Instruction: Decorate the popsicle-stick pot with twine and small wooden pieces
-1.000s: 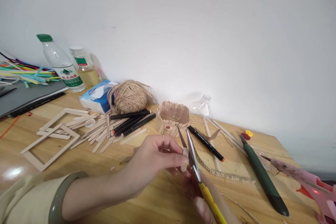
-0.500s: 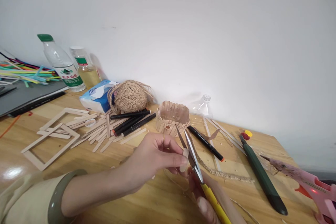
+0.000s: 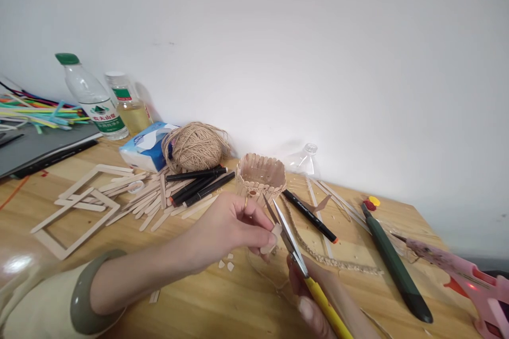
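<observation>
My left hand (image 3: 248,228) pinches a short piece of wooden craft stick (image 3: 275,234) between thumb and fingers. Close on its right, my right hand (image 3: 314,296) grips yellow-handled scissors (image 3: 292,246), blades slightly parted and pointing up and away beside the piece. Behind the blades stands a small basket (image 3: 261,174) walled with rounded stick ends. Small cut-off chips (image 3: 226,264) lie on the table below my left hand. A braided cord (image 3: 338,262) curves across the table behind my right hand.
On the left lie craft sticks (image 3: 155,201), stick frames (image 3: 75,222) and black markers (image 3: 202,185). A twine ball (image 3: 196,145), tissue pack (image 3: 145,145) and bottles (image 3: 99,106) stand behind. To the right are a green-handled knife (image 3: 397,265) and a pink glue gun (image 3: 449,270) with a red light.
My left hand has drawn slightly left with the stick piece, which has turned and now sits apart from the blade crossing. Chips on the table have come into view.
</observation>
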The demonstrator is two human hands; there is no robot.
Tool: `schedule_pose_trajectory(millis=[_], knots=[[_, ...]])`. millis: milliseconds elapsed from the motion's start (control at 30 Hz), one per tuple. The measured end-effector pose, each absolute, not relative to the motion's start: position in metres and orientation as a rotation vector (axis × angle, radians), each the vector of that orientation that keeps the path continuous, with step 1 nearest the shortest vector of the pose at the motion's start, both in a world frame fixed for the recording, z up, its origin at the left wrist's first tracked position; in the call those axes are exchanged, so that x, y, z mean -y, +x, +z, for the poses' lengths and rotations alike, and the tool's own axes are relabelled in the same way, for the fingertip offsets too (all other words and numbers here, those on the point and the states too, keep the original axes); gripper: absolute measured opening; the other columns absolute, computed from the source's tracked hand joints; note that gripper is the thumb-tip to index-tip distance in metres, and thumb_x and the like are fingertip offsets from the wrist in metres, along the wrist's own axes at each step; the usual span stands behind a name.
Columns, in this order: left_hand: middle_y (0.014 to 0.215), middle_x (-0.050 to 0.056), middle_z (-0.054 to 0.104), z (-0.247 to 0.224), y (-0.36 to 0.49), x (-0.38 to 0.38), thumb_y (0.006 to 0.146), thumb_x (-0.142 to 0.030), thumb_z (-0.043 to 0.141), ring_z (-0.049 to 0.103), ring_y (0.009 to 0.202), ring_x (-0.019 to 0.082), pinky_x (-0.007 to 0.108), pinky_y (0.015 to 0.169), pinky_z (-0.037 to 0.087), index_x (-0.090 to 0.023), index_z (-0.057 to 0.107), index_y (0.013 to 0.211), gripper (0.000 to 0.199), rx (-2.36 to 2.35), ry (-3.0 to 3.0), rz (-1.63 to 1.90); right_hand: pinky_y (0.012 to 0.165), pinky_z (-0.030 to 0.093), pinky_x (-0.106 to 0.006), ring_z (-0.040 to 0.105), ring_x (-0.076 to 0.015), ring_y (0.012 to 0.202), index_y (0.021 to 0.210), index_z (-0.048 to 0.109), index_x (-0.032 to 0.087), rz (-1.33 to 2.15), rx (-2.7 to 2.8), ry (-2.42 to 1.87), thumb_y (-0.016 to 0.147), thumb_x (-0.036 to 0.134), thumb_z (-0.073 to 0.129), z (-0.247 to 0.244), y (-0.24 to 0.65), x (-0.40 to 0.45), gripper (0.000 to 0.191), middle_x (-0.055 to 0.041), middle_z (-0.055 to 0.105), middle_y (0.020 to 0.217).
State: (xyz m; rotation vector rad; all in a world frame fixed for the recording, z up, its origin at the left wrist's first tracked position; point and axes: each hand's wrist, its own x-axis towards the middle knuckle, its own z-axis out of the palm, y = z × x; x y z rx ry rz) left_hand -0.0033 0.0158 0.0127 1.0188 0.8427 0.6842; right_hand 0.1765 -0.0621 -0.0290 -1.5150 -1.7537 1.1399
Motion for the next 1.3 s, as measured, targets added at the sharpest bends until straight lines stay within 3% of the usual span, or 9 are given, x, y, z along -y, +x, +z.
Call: schedule_pose_trajectory(millis=[167,700,867,1000,1300], knots=[[0.049,-0.003,0.062,0.014,-0.004,-0.019,0.054,-0.012,0.071,0.058,0.046,0.009,0.022,0.051,0.047,-0.013,0.06,0.055,0.011,-0.856,1.04,0.662,0.047,0.014,-0.027,0.023,-0.0117,0.053,0.067,0.037,0.021,1.229,1.803,-1.469,0.064,0.087,0.025,-0.026,0.177,0.058,0.067,0.006,0.024,0.058],[0.051,-0.004,0.059,0.013,-0.008,-0.024,0.056,-0.014,0.072,0.053,0.046,0.008,0.021,0.049,0.044,-0.013,0.064,0.058,0.008,-0.865,1.107,0.704,0.047,0.013,-0.026,0.021,-0.0108,0.054,0.062,0.033,0.021,1.307,1.711,-1.511,0.062,0.088,0.031,-0.021,0.177,0.059,0.066,0.0059,0.024,0.057],[0.055,-0.003,0.058,0.016,-0.009,-0.025,0.06,-0.018,0.071,0.047,0.046,0.006,0.018,0.044,0.037,-0.014,0.068,0.063,0.006,-0.909,1.154,0.72,0.046,0.019,-0.026,0.027,-0.0105,0.051,0.063,0.037,0.021,1.315,1.7,-1.4,0.069,0.082,0.033,-0.028,0.181,0.055,0.062,0.0042,0.031,0.057],[0.063,-0.002,0.062,0.019,-0.007,-0.024,0.06,-0.016,0.071,0.049,0.054,0.007,0.018,0.049,0.04,-0.015,0.069,0.065,0.006,-0.92,1.131,0.738,0.048,0.027,-0.026,0.036,-0.0138,0.055,0.07,0.045,0.021,1.324,1.697,-1.348,0.069,0.083,0.031,-0.034,0.182,0.056,0.063,0.0013,0.039,0.061],[0.058,-0.003,0.059,0.015,-0.005,-0.023,0.06,-0.02,0.073,0.049,0.053,0.008,0.019,0.05,0.039,-0.015,0.066,0.062,0.009,-0.904,1.157,0.692,0.057,0.042,-0.027,0.049,-0.0178,0.065,0.085,0.056,0.02,1.38,1.628,-1.356,0.075,0.074,0.041,-0.039,0.182,0.063,0.057,-0.0038,0.051,0.074]])
